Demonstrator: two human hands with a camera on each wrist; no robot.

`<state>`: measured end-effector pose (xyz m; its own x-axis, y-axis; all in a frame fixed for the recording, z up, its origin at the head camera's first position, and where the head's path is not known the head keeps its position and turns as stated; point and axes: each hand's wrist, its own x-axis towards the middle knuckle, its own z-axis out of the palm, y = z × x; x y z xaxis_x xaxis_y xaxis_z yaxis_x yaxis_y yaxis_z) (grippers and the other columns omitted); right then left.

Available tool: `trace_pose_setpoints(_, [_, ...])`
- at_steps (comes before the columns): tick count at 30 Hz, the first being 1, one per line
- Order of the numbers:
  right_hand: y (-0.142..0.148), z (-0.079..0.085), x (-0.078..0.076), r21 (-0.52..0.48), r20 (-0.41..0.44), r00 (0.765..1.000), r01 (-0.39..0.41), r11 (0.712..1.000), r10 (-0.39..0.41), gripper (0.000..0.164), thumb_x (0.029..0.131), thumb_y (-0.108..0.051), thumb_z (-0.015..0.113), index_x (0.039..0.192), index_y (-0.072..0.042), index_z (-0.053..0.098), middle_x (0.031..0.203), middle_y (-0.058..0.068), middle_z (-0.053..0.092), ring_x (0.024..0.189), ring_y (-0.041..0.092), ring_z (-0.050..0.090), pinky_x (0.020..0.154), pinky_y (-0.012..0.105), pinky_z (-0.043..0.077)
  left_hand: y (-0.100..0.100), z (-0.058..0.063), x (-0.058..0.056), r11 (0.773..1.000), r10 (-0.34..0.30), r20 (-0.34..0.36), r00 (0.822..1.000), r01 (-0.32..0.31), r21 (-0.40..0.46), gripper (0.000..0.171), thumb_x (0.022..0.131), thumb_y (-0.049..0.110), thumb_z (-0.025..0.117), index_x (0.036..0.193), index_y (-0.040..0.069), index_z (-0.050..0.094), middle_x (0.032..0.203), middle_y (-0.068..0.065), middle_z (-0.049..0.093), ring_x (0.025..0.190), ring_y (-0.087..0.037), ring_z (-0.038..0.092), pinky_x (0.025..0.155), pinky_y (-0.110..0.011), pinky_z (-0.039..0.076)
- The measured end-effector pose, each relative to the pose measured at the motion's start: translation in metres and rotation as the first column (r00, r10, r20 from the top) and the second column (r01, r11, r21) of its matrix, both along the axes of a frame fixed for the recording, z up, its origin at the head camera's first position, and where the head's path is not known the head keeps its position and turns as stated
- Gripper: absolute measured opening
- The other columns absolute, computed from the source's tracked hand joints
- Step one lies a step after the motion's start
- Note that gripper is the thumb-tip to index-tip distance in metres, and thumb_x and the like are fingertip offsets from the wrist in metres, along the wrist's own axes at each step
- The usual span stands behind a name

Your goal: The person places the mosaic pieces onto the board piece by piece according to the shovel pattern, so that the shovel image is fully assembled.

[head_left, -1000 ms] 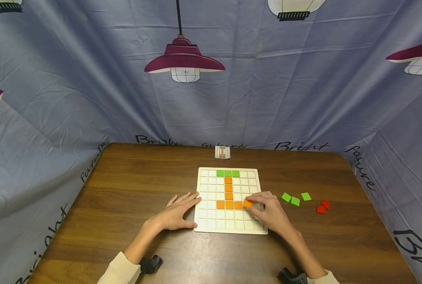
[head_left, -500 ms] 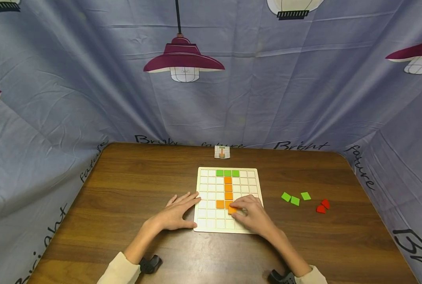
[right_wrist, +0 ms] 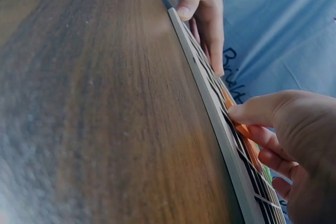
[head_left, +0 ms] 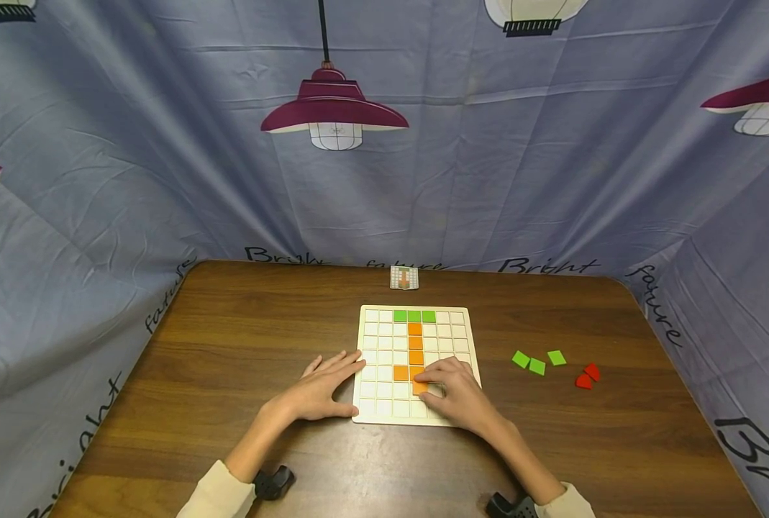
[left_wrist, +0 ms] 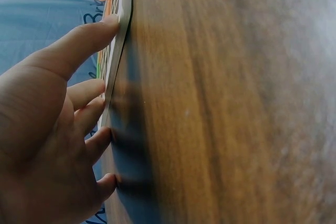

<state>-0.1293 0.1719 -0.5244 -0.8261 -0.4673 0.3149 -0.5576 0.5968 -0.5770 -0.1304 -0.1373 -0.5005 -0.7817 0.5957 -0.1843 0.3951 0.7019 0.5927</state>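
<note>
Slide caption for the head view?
Right grip pinching an orange tile over the grid board, left grip touching the board's edge.

The board (head_left: 378,395) is cream, ruled into a grid of whitish squares. Three green tiles (head_left: 413,316) make a bar across its top row; orange tiles (head_left: 415,343) run in a column down from the middle one, with another orange to the left of the column's lower end. The held tile (head_left: 419,388) is orange too. On the brown, dark-grained tabletop (head_left: 261,309) are three plain green squares (head_left: 537,367) and two plain red pieces (head_left: 584,382). The card (head_left: 404,278) is pale and gridded, with a small orange figure. Sleeves (head_left: 219,494) are cream, wrist units (head_left: 274,483) black. The blue-grey cloth (head_left: 229,165) carries maroon-and-white lamps (head_left: 335,114) and black lettering (head_left: 528,265).
</note>
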Motion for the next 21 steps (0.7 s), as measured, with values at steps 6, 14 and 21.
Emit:
trace_pose_setpoints(6, [-0.0004, 0.0021, 0.0017, 0.020, 0.033, 0.999, -0.002, 1.000, 0.001, 0.024, 0.077, -0.011, 0.084, 0.101, -0.014, 0.079, 0.100, -0.007, 0.068, 0.101, 0.014, 0.055, 0.090, 0.045, 0.039, -0.0001, 0.0001, 0.0003, 1.000, 0.001, 0.002, 1.000, -0.001, 0.003, 0.083, 0.088, 0.038, 0.075, 0.157, 0.015, 0.036, 0.164, -0.005, 0.024, 0.150, -0.032, 0.017, 0.115, -0.063, 0.005])
trace_pose_setpoints(14, [-0.0008, 0.0012, 0.0018, 0.027, 0.024, 1.000, -0.016, 1.000, 0.015, 0.024, 0.077, -0.013, 0.084, 0.101, -0.015, 0.079, 0.100, -0.009, 0.067, 0.101, 0.015, 0.054, 0.090, 0.046, 0.040, 0.0001, 0.0006, 0.0006, 1.000, 0.002, 0.001, 1.000, -0.002, 0.008, 0.082, 0.088, 0.038, 0.075, 0.156, 0.015, 0.036, 0.163, -0.005, 0.024, 0.149, -0.033, 0.017, 0.115, -0.063, 0.005])
trace_pose_setpoints(21, [-0.0009, 0.0010, 0.0023, 0.029, 0.026, 1.000, -0.015, 0.999, 0.014, 0.023, 0.078, -0.012, 0.083, 0.101, -0.015, 0.079, 0.101, -0.009, 0.066, 0.101, 0.015, 0.054, 0.091, 0.049, 0.039, 0.0002, -0.0001, 0.0004, 1.000, -0.001, -0.003, 1.000, 0.001, 0.003, 0.082, 0.088, 0.038, 0.075, 0.156, 0.015, 0.036, 0.164, -0.005, 0.024, 0.150, -0.033, 0.017, 0.115, -0.063, 0.005])
